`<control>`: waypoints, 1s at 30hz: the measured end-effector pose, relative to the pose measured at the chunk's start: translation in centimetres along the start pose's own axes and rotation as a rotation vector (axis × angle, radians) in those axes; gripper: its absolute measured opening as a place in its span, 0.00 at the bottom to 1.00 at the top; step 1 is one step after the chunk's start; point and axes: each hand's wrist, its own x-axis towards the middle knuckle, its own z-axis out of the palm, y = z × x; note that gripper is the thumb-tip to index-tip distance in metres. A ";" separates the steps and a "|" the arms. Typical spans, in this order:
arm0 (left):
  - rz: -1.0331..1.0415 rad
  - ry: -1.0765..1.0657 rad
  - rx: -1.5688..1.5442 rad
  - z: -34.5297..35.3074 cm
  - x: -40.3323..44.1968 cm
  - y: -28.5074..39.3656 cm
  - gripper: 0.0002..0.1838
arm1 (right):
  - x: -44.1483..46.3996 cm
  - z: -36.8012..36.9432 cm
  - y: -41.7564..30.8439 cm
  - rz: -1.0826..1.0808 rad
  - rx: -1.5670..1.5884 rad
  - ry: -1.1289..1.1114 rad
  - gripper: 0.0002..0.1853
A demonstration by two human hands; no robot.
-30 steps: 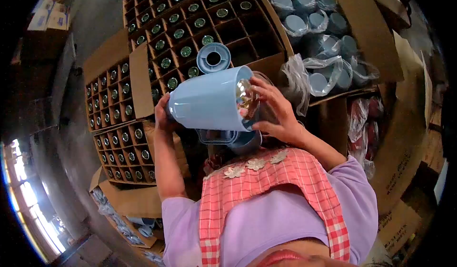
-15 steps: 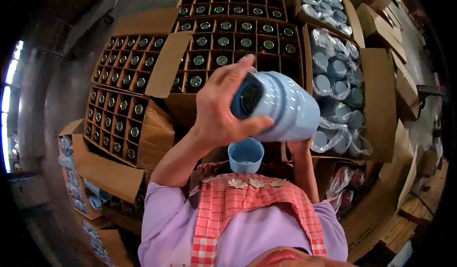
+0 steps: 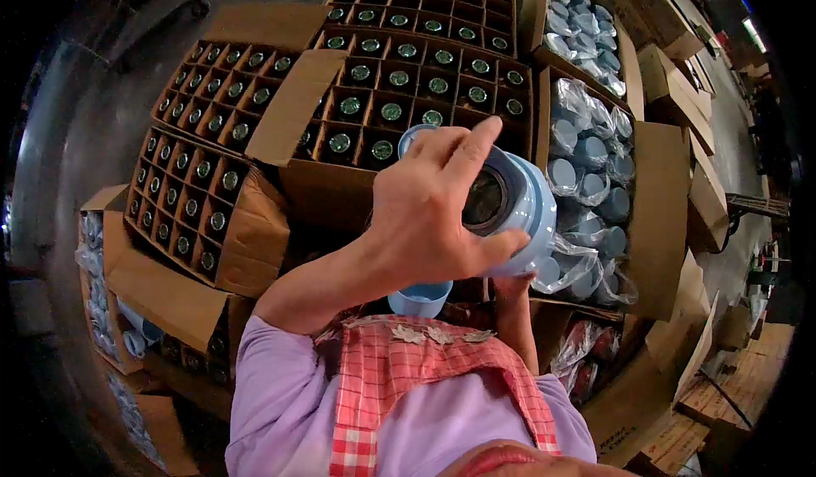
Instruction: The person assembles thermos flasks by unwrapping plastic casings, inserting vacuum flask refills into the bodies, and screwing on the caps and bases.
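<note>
Handling blue housing (image 3: 541,213) with splayed left hand (image 3: 432,203) and half-hidden right hand (image 3: 515,286), both grips unclear, with dark insert (image 3: 486,202) seemingly seated but blue cup (image 3: 418,303) separate.

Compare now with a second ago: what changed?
The blue jug turned from lying sideways to neck end facing the camera. The left hand shifted over its neck; the right hand left the open end and is now beneath, partly hidden. Unchanged: both hands on the jug, glass pieces in the divided box.
</note>
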 end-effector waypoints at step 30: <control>-0.918 0.069 -1.031 -2.0 -10.5 -19.1 0.37 | 10.6 9.0 -5.0 0.455 -0.350 -0.072 0.19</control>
